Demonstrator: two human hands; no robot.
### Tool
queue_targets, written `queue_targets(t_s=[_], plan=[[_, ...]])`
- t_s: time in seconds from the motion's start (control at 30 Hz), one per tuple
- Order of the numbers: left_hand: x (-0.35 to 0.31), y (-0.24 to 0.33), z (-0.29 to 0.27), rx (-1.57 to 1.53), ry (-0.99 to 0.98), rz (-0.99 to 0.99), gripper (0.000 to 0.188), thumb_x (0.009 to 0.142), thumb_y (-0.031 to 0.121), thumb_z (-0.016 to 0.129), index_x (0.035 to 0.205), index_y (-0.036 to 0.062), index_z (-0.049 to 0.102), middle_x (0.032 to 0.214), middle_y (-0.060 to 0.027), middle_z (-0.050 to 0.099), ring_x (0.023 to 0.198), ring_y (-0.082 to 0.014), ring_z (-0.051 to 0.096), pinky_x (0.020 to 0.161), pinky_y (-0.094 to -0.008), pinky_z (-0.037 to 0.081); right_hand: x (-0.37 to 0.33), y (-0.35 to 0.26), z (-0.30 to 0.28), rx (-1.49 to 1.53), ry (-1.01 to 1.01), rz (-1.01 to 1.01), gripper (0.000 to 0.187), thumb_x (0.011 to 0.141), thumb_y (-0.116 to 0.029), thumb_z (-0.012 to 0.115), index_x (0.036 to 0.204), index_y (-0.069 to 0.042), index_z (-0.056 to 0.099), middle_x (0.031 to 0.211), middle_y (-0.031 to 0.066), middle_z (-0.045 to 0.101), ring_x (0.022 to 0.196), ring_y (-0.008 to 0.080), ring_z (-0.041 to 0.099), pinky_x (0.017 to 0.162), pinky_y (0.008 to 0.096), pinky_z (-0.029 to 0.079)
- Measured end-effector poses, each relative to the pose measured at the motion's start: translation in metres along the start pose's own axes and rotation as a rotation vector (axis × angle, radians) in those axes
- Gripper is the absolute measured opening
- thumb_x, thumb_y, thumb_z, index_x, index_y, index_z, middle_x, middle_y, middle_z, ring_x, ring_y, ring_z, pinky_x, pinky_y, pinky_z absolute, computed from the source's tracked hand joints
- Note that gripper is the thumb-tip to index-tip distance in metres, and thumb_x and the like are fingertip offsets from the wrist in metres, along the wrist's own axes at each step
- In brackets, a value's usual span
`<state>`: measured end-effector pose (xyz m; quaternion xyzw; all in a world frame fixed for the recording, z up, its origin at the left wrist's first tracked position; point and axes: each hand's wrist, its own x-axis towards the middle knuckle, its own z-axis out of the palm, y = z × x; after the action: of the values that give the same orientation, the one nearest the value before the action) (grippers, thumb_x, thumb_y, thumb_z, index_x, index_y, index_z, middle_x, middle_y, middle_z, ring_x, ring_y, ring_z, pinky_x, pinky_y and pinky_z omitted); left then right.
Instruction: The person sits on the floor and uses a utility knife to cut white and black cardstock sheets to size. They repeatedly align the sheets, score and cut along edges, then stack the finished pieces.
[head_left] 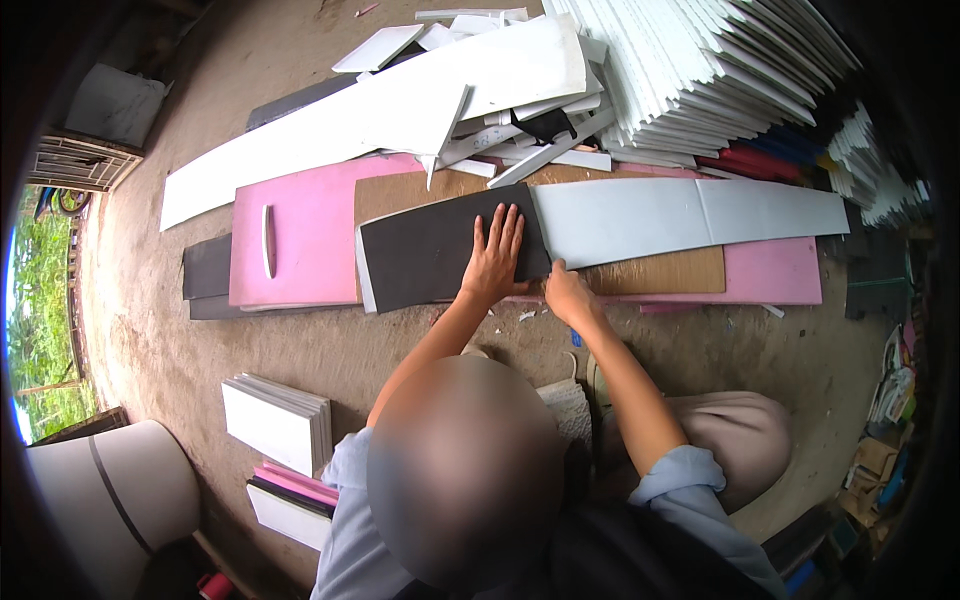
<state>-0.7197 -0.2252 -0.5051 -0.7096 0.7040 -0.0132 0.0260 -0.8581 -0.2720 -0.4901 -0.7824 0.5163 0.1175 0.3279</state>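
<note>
A black foam sheet [430,250] lies flat on a brown board, its right edge meeting a long grey foam sheet [680,215] that stretches right across a pink one. Their ends seem to overlap slightly at the join, though that is hard to tell.

white sheet stack [700,80] top right; small white pile [280,420] lower left.

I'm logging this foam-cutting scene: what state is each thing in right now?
Left hand: flat, fingers spread, pressing the black foam sheet.
Right hand: closed at the sheet's near edge; contents hidden.
Black foam sheet: lying flat on the brown cardboard.
Brown cardboard: flat on the pink foam board.
Pink foam board: flat on the floor.
Grey foam strip: lying flat.
</note>
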Motion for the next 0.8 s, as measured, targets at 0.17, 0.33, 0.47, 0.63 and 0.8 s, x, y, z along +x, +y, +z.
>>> queue_targets(t_s=[0.17, 0.33, 0.47, 0.63, 0.8], plan=[[0.003, 0.005, -0.001, 0.088, -0.080, -0.020, 0.108, 0.060, 0.064, 0.059, 0.135, -0.0016, 0.017, 0.142, -0.0153, 0.013, 0.132, -0.0300, 0.009, 0.103, -0.0512, 0.014, -0.029, 0.021, 0.023, -0.059, 0.028, -0.003, 0.031, 0.081, -0.009, 0.040, 0.107, 0.009, 0.039, 0.084, 0.0339, 0.056, 0.086, 0.0450, 0.057, 0.074, 0.0513, 0.045], [0.006, 0.010, 0.003, 0.074, -0.045, -0.016, 0.108, 0.059, 0.066, 0.058, 0.135, 0.0002, 0.020, 0.142, -0.0145, 0.015, 0.132, -0.0304, 0.010, 0.102, -0.0531, 0.015, -0.020, 0.034, 0.001, -0.019, -0.125, 0.024, 0.032, 0.083, -0.012, 0.038, 0.108, 0.007, 0.046, 0.091, 0.0277, 0.059, 0.088, 0.0431, 0.057, 0.071, 0.0485, 0.047], [0.000, -0.005, 0.003, -0.057, 0.034, -0.069, 0.106, 0.059, 0.068, 0.057, 0.133, -0.0013, 0.024, 0.140, -0.0154, 0.019, 0.131, -0.0309, 0.012, 0.102, -0.0542, 0.016, -0.017, 0.001, -0.062, 0.061, -0.170, 0.005, 0.030, 0.085, -0.024, 0.041, 0.087, 0.003, 0.055, 0.079, 0.0233, 0.061, 0.078, 0.0386, 0.060, 0.070, 0.0464, 0.047], [0.005, -0.007, -0.004, -0.156, 0.119, -0.015, 0.072, 0.070, 0.057, 0.055, 0.133, 0.0382, 0.025, 0.136, -0.0178, 0.026, 0.125, -0.0398, 0.023, 0.093, -0.0594, 0.028, 0.067, 0.013, -0.082, -0.096, 0.280, -0.256, 0.036, 0.081, -0.032, 0.054, 0.092, 0.002, 0.055, 0.100, 0.0239, 0.054, 0.095, 0.0370, 0.052, 0.075, 0.0477, 0.043], [-0.002, -0.070, 0.006, -0.032, 0.129, -0.045, 0.049, 0.083, 0.033, 0.050, 0.128, 0.0393, 0.032, 0.139, -0.0128, 0.022, 0.128, -0.0379, 0.019, 0.097, -0.0586, 0.027, 0.124, 0.015, -0.071, -0.280, 0.244, -0.632, 0.067, 0.063, -0.037, 0.072, 0.109, 0.005, 0.045, 0.119, 0.0184, 0.038, 0.112, 0.0334, 0.038, 0.092, 0.0494, 0.031]])
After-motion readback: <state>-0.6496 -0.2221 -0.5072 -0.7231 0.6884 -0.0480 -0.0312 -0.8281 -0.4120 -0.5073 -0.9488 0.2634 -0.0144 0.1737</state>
